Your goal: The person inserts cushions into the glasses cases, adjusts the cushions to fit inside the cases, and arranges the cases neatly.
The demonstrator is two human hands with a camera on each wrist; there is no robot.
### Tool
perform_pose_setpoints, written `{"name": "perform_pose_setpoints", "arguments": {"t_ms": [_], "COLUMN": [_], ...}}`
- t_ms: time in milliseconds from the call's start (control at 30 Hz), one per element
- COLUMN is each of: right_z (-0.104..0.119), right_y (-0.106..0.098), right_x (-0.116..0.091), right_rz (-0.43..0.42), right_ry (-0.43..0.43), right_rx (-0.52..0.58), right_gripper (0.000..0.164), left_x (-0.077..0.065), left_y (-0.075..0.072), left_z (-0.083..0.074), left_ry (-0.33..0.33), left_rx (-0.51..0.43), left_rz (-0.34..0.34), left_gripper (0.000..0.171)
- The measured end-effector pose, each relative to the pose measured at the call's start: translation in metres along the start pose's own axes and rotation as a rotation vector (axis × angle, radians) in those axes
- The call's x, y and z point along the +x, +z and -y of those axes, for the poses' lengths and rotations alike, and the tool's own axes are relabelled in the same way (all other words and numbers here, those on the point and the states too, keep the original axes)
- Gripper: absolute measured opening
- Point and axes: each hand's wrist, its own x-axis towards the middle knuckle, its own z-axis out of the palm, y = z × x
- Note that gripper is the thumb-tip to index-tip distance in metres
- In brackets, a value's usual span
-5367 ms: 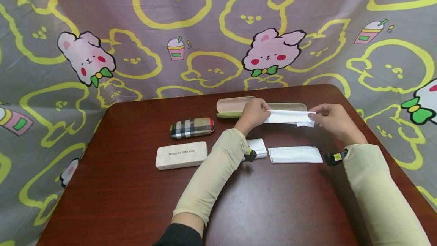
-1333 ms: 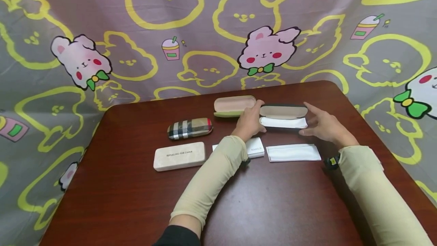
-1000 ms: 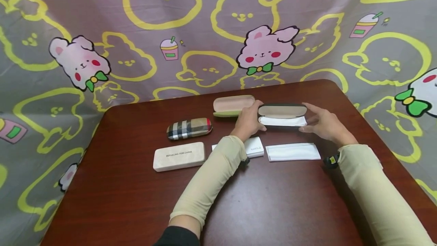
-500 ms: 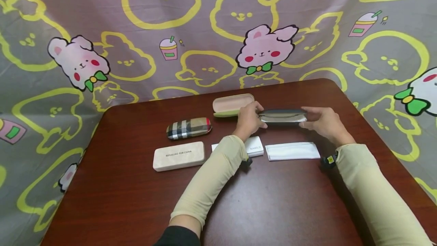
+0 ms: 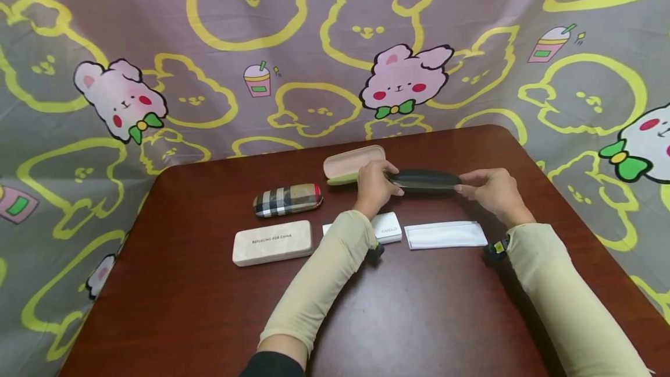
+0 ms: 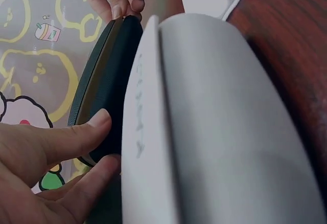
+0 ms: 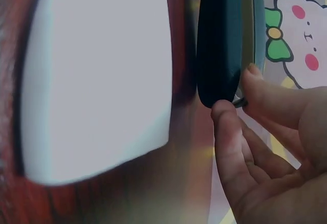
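Observation:
A dark glasses case (image 5: 425, 179) lies level between both hands at the back of the table, its lid lowered and a lighter band running along the seam. My left hand (image 5: 376, 186) grips its left end, thumb on the near side as the left wrist view shows. At the other end, my right hand (image 5: 494, 192) pinches the case's corner between thumb and fingers. The white cloth last seen inside is hidden by the lid. Nearer me lies another folded white cloth (image 5: 445, 235), which looms large in the right wrist view.
Behind my left hand stands an open green glasses case (image 5: 355, 163) with a pink lining. A plaid case (image 5: 288, 199) and a cream case (image 5: 272, 242) lie to the left. A white case (image 5: 388, 228) is partly covered by my left forearm. Patterned curtain hangs behind the table.
The white cloth stretched between both hands earlier went into the open dark case. Both hands then took the case's ends, and its lid swung down over the cloth.

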Motion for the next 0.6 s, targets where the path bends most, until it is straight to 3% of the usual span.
{"name": "perform_pose_setpoints", "arguments": {"t_ms": [267,600], "right_z": [-0.0066,-0.0101], "right_y": [-0.0012,-0.0060], "right_x": [-0.0004,-0.0009], "right_rz": [-0.018,-0.022], "right_ry": [0.010,-0.002], "right_rx": [-0.019,-0.010], "right_gripper": [0.042,0.041], "left_x": [-0.0014,-0.0020], "left_y": [0.0022,0.0032], "left_z": [-0.0029,-0.0010], "left_ry": [-0.015,0.002], "left_rx": [0.054,0.091], "left_rz": [0.032,0.143], "left_gripper": [0.033,0.029]}}
